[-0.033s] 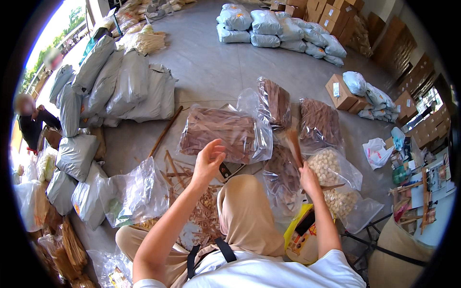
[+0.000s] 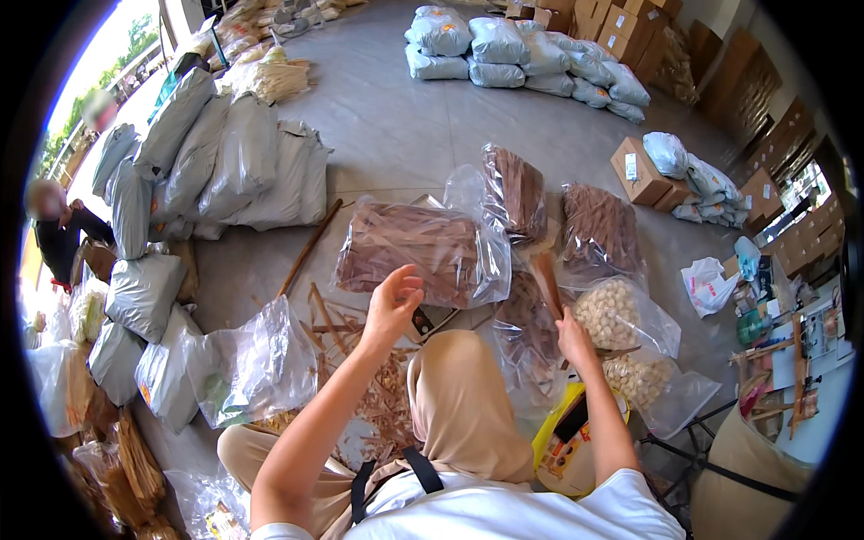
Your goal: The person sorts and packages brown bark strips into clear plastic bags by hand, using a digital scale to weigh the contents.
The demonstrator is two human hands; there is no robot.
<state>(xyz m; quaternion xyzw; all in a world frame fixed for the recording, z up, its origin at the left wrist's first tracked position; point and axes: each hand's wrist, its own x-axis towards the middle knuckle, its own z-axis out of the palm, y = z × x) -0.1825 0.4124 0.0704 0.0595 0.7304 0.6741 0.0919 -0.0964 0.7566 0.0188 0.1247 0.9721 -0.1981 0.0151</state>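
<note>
My left hand (image 2: pixel 395 304) is raised before the near edge of a large clear bag (image 2: pixel 414 247) packed with brown bark-like strips. Its fingers are loosely curled and apart, with nothing in them. In my right hand (image 2: pixel 573 337) is a long brown strip (image 2: pixel 546 281), paler and blurred at its far end, tilted up and away from me. Below and beside it lies a clear bag (image 2: pixel 525 324) of brown strips. Just right of that hand sit a bag of pale round pieces (image 2: pixel 608 312) and a second such bag (image 2: pixel 637 378).
Two more bags of strips, one upright (image 2: pixel 514 192) and one behind (image 2: pixel 598 225), stand ahead. Brown scraps (image 2: pixel 378 405) litter the floor by my knee. Grey sacks (image 2: pixel 243 162) pile up left; a yellow bag (image 2: pixel 576 450) is at my right. Another person (image 2: pixel 72 225) is far left.
My right hand and the brown strip have shifted slightly left and toward me. My left hand has barely moved.
</note>
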